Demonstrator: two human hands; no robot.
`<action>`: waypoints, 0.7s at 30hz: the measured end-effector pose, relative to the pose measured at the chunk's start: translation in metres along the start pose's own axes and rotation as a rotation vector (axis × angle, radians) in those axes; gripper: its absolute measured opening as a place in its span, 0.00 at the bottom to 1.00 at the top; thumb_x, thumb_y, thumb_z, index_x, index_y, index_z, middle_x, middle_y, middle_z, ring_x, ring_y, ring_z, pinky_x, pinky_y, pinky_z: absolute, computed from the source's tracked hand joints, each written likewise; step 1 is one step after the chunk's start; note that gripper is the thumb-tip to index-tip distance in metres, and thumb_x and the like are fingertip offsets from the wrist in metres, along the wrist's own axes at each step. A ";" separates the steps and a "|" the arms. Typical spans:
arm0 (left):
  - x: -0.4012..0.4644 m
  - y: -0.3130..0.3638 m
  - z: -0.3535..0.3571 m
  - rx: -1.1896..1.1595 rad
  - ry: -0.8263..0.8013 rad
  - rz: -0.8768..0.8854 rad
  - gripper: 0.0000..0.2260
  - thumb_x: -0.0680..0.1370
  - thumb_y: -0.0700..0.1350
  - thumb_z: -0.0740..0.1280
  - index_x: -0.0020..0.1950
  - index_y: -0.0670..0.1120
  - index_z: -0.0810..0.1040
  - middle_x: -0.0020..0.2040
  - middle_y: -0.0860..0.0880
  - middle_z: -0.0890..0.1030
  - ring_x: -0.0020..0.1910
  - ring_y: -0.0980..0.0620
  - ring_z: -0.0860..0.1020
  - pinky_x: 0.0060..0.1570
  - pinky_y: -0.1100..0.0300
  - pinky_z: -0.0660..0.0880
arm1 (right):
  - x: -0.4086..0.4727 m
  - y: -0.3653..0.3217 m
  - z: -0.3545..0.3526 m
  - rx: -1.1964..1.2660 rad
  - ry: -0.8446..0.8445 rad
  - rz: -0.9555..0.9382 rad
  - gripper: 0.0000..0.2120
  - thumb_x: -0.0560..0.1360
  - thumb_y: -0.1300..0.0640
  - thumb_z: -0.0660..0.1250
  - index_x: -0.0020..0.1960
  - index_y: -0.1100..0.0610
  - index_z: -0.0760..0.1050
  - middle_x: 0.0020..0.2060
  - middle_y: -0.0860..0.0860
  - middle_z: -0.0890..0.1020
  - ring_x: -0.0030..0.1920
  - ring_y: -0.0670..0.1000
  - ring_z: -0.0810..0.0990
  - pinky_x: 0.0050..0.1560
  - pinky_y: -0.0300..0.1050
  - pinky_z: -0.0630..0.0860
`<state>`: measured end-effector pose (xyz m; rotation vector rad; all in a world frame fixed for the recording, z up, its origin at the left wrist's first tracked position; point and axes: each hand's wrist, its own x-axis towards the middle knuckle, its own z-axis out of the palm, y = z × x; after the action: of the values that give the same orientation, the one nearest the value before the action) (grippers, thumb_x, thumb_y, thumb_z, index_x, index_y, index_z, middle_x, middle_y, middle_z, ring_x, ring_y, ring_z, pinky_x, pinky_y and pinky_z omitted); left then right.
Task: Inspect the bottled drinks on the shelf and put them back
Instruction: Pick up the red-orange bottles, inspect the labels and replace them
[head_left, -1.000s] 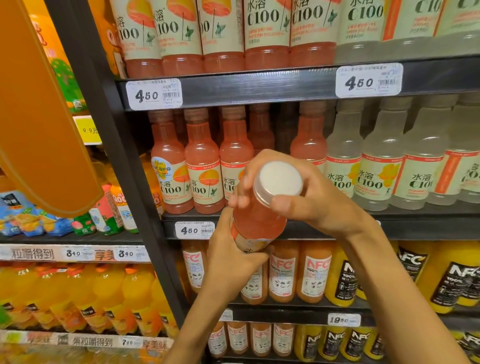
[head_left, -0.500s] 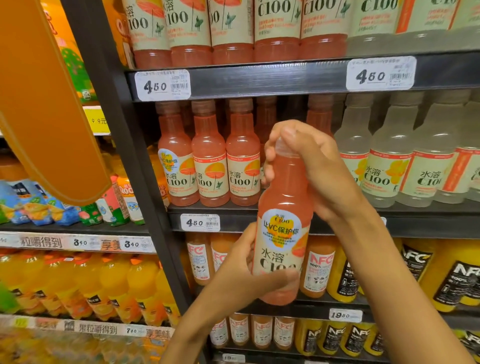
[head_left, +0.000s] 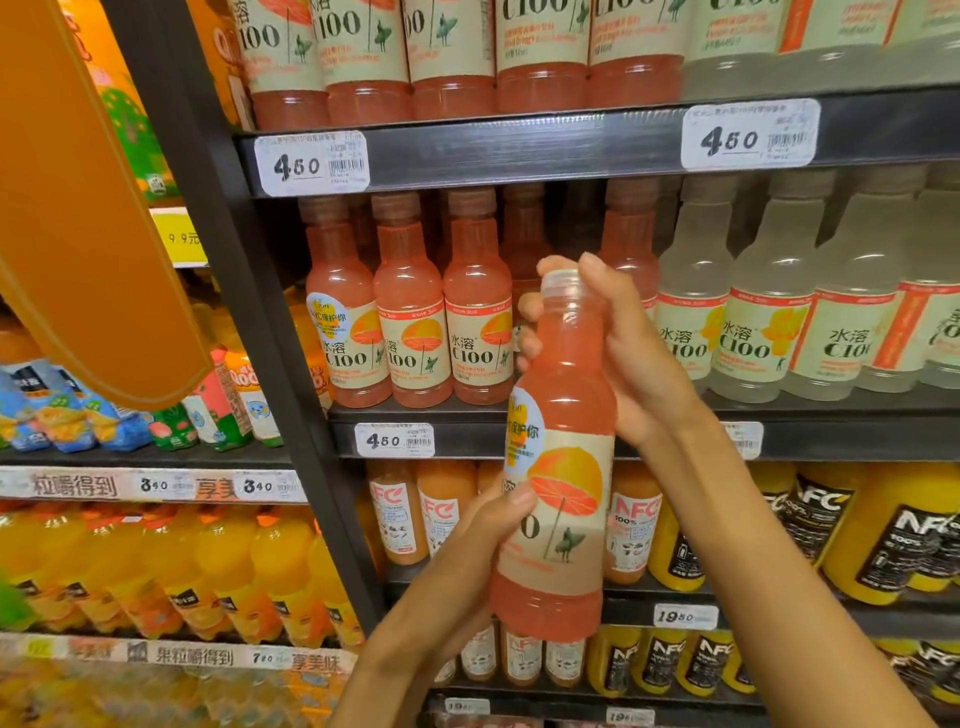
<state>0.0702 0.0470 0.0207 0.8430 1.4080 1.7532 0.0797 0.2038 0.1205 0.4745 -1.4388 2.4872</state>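
Far left: an orange hanging sign fills the upper left corner, tilted, in front of a neighbouring shelf unit of snack pouches and orange drink bottles.
Shelf frame: a dark upright post divides that unit from the drinks shelf, which has several dark tiers.
Price tags: white tags reading 4.50 are fixed to the tier edges, one at upper left, one at upper right, one on the middle tier.
Middle tier, left part: a row of pink C100 bottles stands upright, touching side by side.
Left hand: the left hand comes up from below and wraps the lower body of the held bottle from its left side, thumb pressed across the label front.
Held bottle: a pink C100 bottle is upright, tilted slightly, held in the air in front of the middle and lower tiers, between the two hands and off the shelf.
Cap: the pale cap is on the bottle, at its top.
Right hand: the right hand closes around the neck and shoulder from the right, with fingertips curled over the cap edge.
Middle tier, right part: pale, cloudy C100 bottles stand upright behind the right hand.
Lower tiers: NFC juice bottles with white labels stand left of the held bottle; yellow NFC bottles with black labels stand at right.
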 end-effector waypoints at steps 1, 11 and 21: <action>0.002 0.000 0.000 0.069 0.035 -0.010 0.30 0.70 0.63 0.69 0.66 0.46 0.74 0.56 0.45 0.83 0.56 0.48 0.81 0.55 0.54 0.77 | -0.001 -0.001 0.001 -0.035 0.006 -0.023 0.12 0.76 0.49 0.62 0.53 0.56 0.72 0.37 0.53 0.77 0.33 0.50 0.78 0.35 0.46 0.77; 0.003 -0.005 0.007 0.033 0.110 0.216 0.23 0.68 0.62 0.71 0.61 0.60 0.76 0.57 0.50 0.83 0.56 0.51 0.81 0.51 0.61 0.78 | -0.005 -0.020 0.011 -0.429 0.152 -0.159 0.11 0.78 0.48 0.63 0.57 0.54 0.74 0.41 0.51 0.82 0.38 0.49 0.83 0.39 0.44 0.80; 0.011 0.006 0.002 0.085 0.069 0.079 0.43 0.62 0.72 0.70 0.70 0.49 0.70 0.64 0.46 0.78 0.64 0.45 0.76 0.62 0.51 0.73 | -0.001 -0.022 0.014 -0.224 0.038 -0.184 0.04 0.77 0.57 0.62 0.51 0.56 0.70 0.32 0.51 0.78 0.29 0.49 0.77 0.31 0.43 0.76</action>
<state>0.0657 0.0568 0.0277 0.9022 1.5226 1.8075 0.0909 0.2027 0.1438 0.4877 -1.5594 2.1517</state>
